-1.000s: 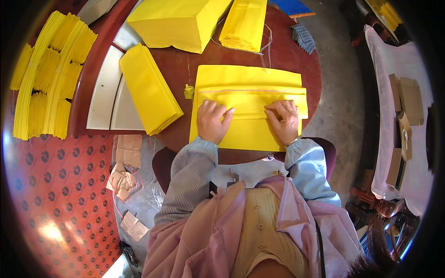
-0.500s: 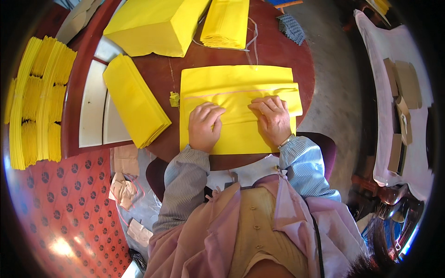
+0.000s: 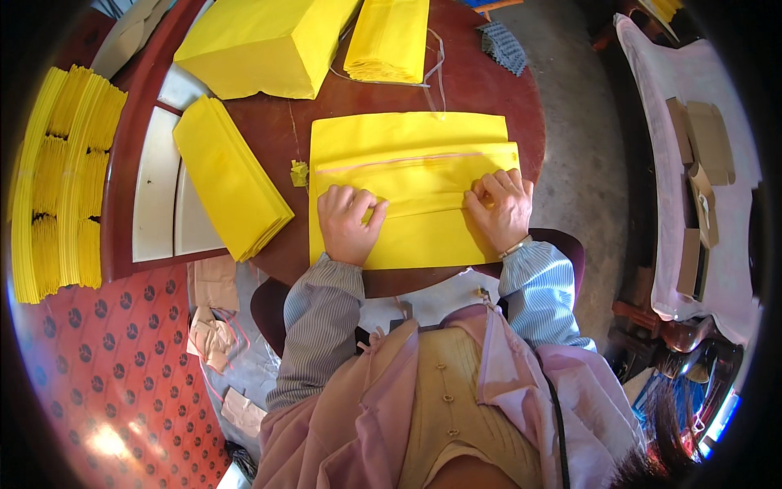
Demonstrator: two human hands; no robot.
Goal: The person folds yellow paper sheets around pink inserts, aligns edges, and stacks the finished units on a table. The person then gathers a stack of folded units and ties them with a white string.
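A large yellow paper sheet lies flat on the round dark-red table, partly folded, with a thin pinkish line across its upper part. My left hand presses on the fold at the sheet's left side, fingers curled on the paper edge. Over at the right end of the same fold my right hand presses down, a bangle on its wrist. Both hands pinch the folded flap of the sheet.
A stack of folded yellow paper lies left of the sheet; a bigger yellow stack and a tied bundle sit at the far side. A small yellow lump lies beside the sheet. Yellow bundles line the left. Paper scraps litter the floor.
Both hands have slid slightly toward me along the sheet, pressing the fold. The camera view has shifted, so the table appears higher and more to the right.
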